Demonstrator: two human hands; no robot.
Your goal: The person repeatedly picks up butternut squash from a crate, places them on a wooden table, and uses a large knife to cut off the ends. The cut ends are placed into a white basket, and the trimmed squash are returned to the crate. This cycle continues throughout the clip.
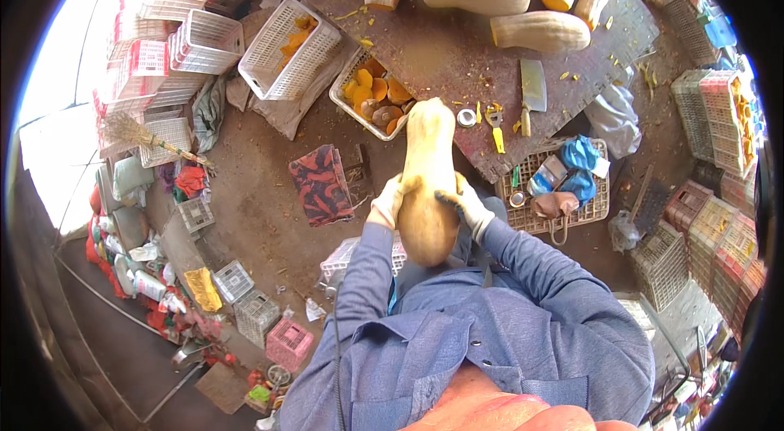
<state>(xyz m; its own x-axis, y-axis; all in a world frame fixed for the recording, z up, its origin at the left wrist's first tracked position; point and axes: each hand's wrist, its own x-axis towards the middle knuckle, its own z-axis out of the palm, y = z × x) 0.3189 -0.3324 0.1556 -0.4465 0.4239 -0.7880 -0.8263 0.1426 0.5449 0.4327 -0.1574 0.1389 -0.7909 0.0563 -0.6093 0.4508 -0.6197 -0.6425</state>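
Note:
A long pale-tan squash (pixel 430 186) is held between both gloved hands, its thick end towards my body and its narrower end over the table's near edge. My left hand (pixel 395 198) grips its left side; my right hand (pixel 468 201), in a glove with dark fingers, grips its right side. Beyond it, on the dark table (pixel 429 57), lie a cleaver (pixel 533 88), a yellow-handled peeler (pixel 495 128) and a small round metal item (pixel 467 118). Several more squashes (pixel 539 32) lie at the table's far side, some with cut ends showing orange flesh.
A white crate of squash pieces (pixel 367 122) stands at the table's left edge, with a larger plastic crate (pixel 288 51) beyond. A crate with blue bags (pixel 554 186) is at right. A folded patterned cloth (pixel 321 186) lies left; stacked crates (pixel 710 229) stand far right.

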